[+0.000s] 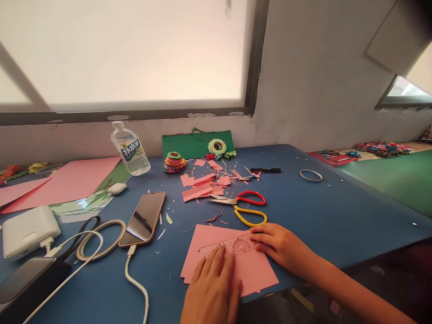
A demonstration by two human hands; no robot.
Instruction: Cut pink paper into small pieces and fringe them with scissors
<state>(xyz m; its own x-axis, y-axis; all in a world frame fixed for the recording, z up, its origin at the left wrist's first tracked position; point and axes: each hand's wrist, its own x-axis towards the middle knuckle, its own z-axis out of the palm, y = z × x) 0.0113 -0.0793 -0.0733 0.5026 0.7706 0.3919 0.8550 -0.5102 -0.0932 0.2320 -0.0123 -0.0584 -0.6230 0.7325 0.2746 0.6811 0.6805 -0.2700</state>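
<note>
- Left hand (209, 288): nearest to the viewer, palm down on the pink sheet (253, 272). Its fingertips press on the left half of the clear ruler (227, 247). The grip is flat and spread, enclosing nothing.
- Right hand (279, 245): palm down at the right end of the ruler. Its fingertips appear to touch that end, though the contact edge is hard to make out. The grip is loosely extended, holding nothing.
- Pink sheet: lies flat at the near edge of the blue counter (337, 211), with the ruler across its upper part.
- Scissors (243, 207): just beyond the sheet, one red handle and one yellow, blades pointing left.
- Phone (143, 218): left of the sheet, face up, with a white cable (135, 281) plugged into its near end.
- Tape ring (101, 239): beside the phone, on its left.
- Pink scraps (201, 185): scattered beyond the scissors.
- Black marker (265, 170): right of the scraps.
- Layered paper flower (174, 162): beyond the scraps, in front of a green card (189, 145) leaning on the wall.
- Water bottle (130, 149): upright, left of the flower, near the wall.
</note>
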